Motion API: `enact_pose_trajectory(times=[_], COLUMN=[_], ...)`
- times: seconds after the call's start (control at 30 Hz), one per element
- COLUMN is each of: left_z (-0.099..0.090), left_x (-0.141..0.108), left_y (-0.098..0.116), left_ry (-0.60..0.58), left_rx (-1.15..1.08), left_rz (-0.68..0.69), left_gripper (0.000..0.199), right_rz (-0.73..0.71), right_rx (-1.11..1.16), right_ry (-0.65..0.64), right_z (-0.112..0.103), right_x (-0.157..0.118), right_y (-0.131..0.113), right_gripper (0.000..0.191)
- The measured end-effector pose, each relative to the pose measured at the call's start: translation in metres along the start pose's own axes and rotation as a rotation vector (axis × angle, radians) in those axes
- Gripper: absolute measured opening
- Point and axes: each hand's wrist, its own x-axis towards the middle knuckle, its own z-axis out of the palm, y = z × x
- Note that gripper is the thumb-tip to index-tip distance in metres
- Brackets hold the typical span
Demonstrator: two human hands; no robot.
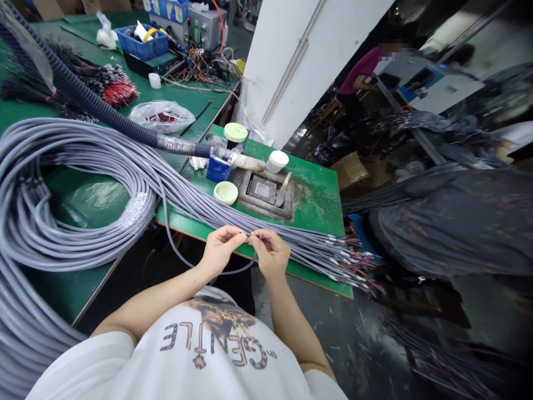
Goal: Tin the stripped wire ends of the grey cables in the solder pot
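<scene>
L hand & R hand pinch fine wires ending a grey cable by the table edge; prob. light, springy, w/ fragile strands, so best held nr jacket end.

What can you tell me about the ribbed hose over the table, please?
The ribbed hose is dark blue and looks like plastic. It slants in from the upper left, intact where visible, with shiny, crinkled tape around its lower stretch. Past the blue box, its pale, stained nozzle ends beside the white tub.
</scene>
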Motion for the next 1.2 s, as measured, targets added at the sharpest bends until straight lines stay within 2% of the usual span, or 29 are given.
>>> enact_pose_trajectory(times=[0.13,0.3,0.4,0.5,0.57,0.63,0.7,0.77,0.83,0.93,1.2], left_z=[0.0,0.003,0.001,-0.011,-0.027,-0.044,-0.058,-0.068,-0.073,-0.075,-0.076], left_x=[0.0,0.001,0.003,0.016,0.032,0.054,0.077,0.094,0.103,0.104,0.101], left_y=[0.005,-0.003,-0.008,0.003,0.017,0.033,0.044,0.048,0.047,0.043,0.042], left_ry=[0.011,0.005,0.004,-0.073,-0.107,-0.072,-0.007,0.001,-0.038,-0.08,-0.087], left_rx=[0.04,-0.009,0.03,0.345,0.707,1.069,1.376,1.593,1.72,1.794,1.833], left_rz=[0.026,0.006,0.009,0.152,0.361,0.538,0.603,0.621,0.629,0.652,0.651], left_gripper=[0.024,0.023,0.024,0.024,0.022,0.022,0.023,0.026,0.033,0.039,0.035], right_rz=[-0.056,0.058,0.078,0.029,-0.015,-0.054,-0.084,-0.096,-0.082,-0.044,0.019], right_rx=[-0.011,0.153,0.123,-0.01,-0.135,-0.258,-0.38,-0.512,-0.653,-0.849,-1.151], right_ry=[-0.035,-0.025,-0.049,-0.065,-0.085,-0.122,-0.175,-0.249,-0.337,-0.45,-0.644], right_z=[-0.003,0.005,0.005,-0.002,-0.008,-0.011,-0.008,0.0,0.012,0.031,0.058], right_x=[0.007,0.012,0.018,0.035,0.053,0.076,0.1,0.122,0.14,0.157,0.17], right_y=[0.002,-0.003,-0.011,-0.021,-0.027,-0.029,-0.026,-0.02,-0.012,0.0,0.016], right_gripper=[0.009,0.015,0.017,0.018,0.018,0.018,0.017,0.016,0.014,0.013,0.018])
